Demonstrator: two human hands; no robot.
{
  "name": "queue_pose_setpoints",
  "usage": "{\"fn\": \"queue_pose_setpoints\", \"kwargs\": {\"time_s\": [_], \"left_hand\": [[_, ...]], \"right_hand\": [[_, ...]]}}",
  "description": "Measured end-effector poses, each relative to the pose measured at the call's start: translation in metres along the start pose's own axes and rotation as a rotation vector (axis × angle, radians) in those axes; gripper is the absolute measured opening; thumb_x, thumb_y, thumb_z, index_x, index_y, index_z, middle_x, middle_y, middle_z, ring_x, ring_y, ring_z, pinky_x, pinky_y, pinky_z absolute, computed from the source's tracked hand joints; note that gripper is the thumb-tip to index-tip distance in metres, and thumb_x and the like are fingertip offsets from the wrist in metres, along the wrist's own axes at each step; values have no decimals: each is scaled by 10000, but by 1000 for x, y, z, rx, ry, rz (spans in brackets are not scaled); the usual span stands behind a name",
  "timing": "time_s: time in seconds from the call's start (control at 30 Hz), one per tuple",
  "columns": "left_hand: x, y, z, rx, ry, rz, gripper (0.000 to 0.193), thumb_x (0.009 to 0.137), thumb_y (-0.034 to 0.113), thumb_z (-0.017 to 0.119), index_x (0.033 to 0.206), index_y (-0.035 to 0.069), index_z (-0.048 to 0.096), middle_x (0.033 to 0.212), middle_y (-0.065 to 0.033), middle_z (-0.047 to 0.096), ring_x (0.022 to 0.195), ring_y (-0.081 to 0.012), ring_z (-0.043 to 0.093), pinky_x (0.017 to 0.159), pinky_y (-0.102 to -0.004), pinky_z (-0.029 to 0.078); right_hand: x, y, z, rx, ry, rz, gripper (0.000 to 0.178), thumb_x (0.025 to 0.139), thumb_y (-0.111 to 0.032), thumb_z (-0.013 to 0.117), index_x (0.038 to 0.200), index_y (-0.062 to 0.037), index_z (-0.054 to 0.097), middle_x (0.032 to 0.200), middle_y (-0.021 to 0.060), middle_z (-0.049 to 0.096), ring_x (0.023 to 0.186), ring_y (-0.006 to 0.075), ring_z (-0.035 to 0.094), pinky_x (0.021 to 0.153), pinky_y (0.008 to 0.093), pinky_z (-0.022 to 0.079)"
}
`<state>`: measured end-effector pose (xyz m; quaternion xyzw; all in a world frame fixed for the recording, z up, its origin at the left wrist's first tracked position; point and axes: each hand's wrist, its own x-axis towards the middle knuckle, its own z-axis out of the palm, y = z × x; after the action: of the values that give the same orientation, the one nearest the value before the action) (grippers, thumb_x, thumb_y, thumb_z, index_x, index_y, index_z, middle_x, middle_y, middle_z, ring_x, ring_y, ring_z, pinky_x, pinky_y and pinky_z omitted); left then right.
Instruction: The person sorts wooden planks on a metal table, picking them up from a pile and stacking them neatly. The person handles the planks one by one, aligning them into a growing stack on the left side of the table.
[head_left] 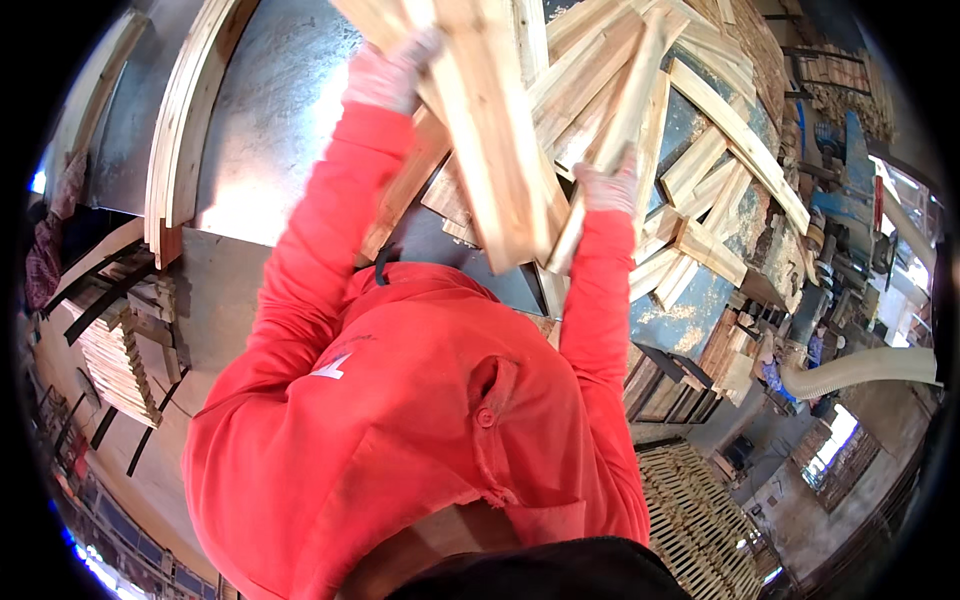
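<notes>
My left hand (388,80), in a pale glove, is closed on the edge of a wide pale wooden board (490,140) that slants toward me over the metal table. Another length of wood lies partly behind that board, and I cannot tell whether the same hand grips it too. On the right, my gloved right hand (608,188) is wrapped round a narrow wooden board (632,100) that points away from me. Loose boards (580,95) lie crisscrossed beneath and between my hands. Some fingers are hidden behind the wood.
The grey metal table (265,110) carries long wooden beams (185,120) at left and short offcuts (710,250) with sawdust (685,335) at right. Stacked slats (125,355) stand lower left. A ribbed hose (865,372) crosses at right. A patterned sleeve (45,255) shows at the left rim.
</notes>
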<state>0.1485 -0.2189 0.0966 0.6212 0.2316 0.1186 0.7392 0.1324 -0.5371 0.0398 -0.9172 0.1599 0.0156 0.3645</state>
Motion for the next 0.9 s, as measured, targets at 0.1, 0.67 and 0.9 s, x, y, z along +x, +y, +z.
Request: {"fn": "queue_pose_setpoints", "kwargs": {"time_s": [0.1, 0.67, 0.9], "left_hand": [[32, 46, -55, 339, 86, 323, 550, 755, 467, 753, 1027, 2, 647, 846, -90, 659, 740, -204, 611, 658, -334, 494], [146, -83, -177, 585, 88, -146, 636, 838, 574, 618, 1178, 36, 629, 1101, -165, 644, 990, -229, 601, 847, -383, 465], [127, -62, -151, -254, 179, -154, 688, 917, 634, 411, 1237, 43, 559, 1138, -158, 622, 1040, -259, 588, 856, -400, 481]], "right_hand": [[-11, -23, -29, 520, -169, -122, 925, 667, 37, 719, 1479, -46, 285, 1257, 128, 550, 1054, 220, 577, 874, 284, 501], [-105, -134, 117, 565, -627, -226, 938, 660, -93, 826, 1461, -48, 339, 1284, 128, 523, 1158, 243, 530, 950, 321, 457], [-104, -132, 126, 1250, -856, 158, 740, 687, -97, 778, 1336, -50, 426, 967, 101, 611, 855, 244, 647, 798, 419, 569]]}}
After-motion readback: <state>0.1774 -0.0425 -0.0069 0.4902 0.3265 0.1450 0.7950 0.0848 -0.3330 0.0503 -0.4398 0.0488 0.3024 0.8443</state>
